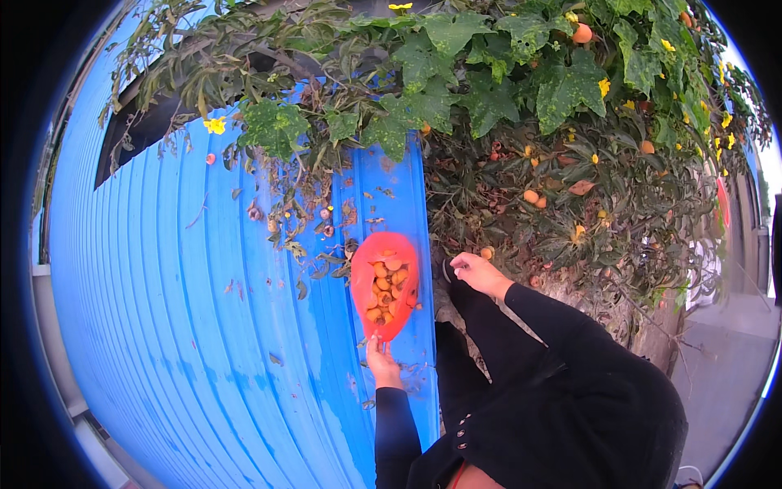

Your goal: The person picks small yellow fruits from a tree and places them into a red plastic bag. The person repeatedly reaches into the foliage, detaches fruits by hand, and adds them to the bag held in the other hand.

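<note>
A red plastic bag (pixel 360 287) lies on the blue corrugated metal roof (pixel 214 318), near its right edge. Through its open mouth show many orange persimmons (pixel 383 283). My left hand (pixel 383 365) is at the near end of the bag, its fingertips on the red plastic in a pinch. To the right, beyond the roof edge, my right hand (pixel 479 273) hangs over the ground with thumb and fingers brought near each other; whether something small is between them I cannot tell. An orange fruit (pixel 487 252) shows just past that hand.
Broad green vine leaves (pixel 452 33) with yellow flowers hang over the far side. Leafy branches (pixel 586 159) with several orange fruits fill the right. Dried leaves and shrivelled fruit (pixel 255 212) lie on the roof. A bare twig (pixel 660 330) sticks out near my right arm.
</note>
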Motion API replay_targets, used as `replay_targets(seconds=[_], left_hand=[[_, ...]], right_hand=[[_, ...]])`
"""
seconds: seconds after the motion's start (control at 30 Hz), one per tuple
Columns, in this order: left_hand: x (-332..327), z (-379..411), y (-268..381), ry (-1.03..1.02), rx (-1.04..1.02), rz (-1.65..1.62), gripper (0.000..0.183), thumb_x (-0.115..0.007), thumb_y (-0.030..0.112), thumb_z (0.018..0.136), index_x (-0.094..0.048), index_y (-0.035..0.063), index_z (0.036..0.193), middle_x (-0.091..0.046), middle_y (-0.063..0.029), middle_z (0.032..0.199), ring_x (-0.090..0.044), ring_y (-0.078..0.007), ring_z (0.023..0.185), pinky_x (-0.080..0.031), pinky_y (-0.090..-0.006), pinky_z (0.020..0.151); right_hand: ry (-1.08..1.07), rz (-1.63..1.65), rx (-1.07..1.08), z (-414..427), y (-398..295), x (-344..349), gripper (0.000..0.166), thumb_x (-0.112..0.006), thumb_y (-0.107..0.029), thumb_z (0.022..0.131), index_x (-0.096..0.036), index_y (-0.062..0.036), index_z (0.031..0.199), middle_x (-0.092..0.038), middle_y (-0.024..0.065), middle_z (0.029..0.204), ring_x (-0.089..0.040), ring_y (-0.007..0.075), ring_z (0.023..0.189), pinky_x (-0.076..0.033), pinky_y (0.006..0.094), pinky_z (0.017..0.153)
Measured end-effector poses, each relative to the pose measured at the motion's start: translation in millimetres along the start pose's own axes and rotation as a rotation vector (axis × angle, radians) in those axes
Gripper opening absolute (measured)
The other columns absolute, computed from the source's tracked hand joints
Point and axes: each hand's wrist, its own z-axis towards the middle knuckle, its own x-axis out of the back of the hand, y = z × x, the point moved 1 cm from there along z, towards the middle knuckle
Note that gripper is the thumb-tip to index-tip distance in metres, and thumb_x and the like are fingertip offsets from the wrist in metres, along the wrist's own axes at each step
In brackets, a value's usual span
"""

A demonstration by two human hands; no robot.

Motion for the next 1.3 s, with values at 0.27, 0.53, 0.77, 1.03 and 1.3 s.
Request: replay_targets(seconds=[0.27, 0.53, 0.77, 1.03, 1.3], left_hand=[[-79, -32, 54, 0.581, -0.462, 0.826, 0.048, -0.057, 0.005, 0.083, -0.040, -0.0009, 0.127, -0.042, -0.0152, 0.119, -0.047, -0.0246, 0.103, -0.041, -0.0397, 0.091], [-196, -38, 60, 0.283, -0.558, 0.779, 0.049, -0.049, -0.004, 0.085, -0.037, 0.0031, 0.132, -0.049, -0.0127, 0.115, -0.052, -0.0188, 0.096, -0.043, -0.0307, 0.084], [-283, -27, -24, 0.063, -0.360, 0.653, 0.045, -0.047, -0.008, 0.086, -0.038, 0.0038, 0.129, -0.057, -0.0098, 0.104, -0.061, -0.0172, 0.089, -0.047, -0.0260, 0.074], [-291, 0, -80, -0.025, -0.181, 0.670, 0.029, -0.050, -0.005, 0.088, -0.047, 0.0020, 0.115, -0.063, -0.0095, 0.099, -0.062, -0.0148, 0.085, -0.046, -0.0244, 0.072], [-272, 18, -95, 0.029, -0.115, 0.590, 0.018, -0.052, -0.002, 0.090, -0.053, 0.0022, 0.108, -0.062, -0.0079, 0.102, -0.062, -0.0144, 0.086, -0.046, -0.0250, 0.074]], right_hand=[[0.095, 0.312, -0.271, 100, 66, 75, 0.028, -0.057, -0.008, 0.090, -0.055, -0.0012, 0.117, -0.064, 0.0089, 0.094, -0.065, 0.0154, 0.078, -0.052, 0.0290, 0.068], [0.231, -0.062, -0.086, 329, 99, 135, 0.039, -0.061, -0.013, 0.086, -0.053, -0.0015, 0.123, -0.063, 0.0159, 0.110, -0.063, 0.0309, 0.099, -0.050, 0.0385, 0.086], [0.303, -0.432, 0.228, 506, 131, 167, 0.066, -0.069, -0.010, 0.080, -0.041, -0.0015, 0.138, -0.039, 0.0254, 0.142, -0.040, 0.0368, 0.131, -0.044, 0.0409, 0.103], [0.288, -0.415, 0.254, 569, 142, 177, 0.055, -0.064, -0.017, 0.085, -0.044, -0.0028, 0.134, -0.046, 0.0214, 0.133, -0.046, 0.0339, 0.124, -0.045, 0.0407, 0.099], [0.299, -0.402, 0.250, 581, 144, 139, 0.046, -0.059, -0.024, 0.089, -0.048, -0.0040, 0.129, -0.053, 0.0175, 0.123, -0.051, 0.0311, 0.116, -0.045, 0.0406, 0.094]])
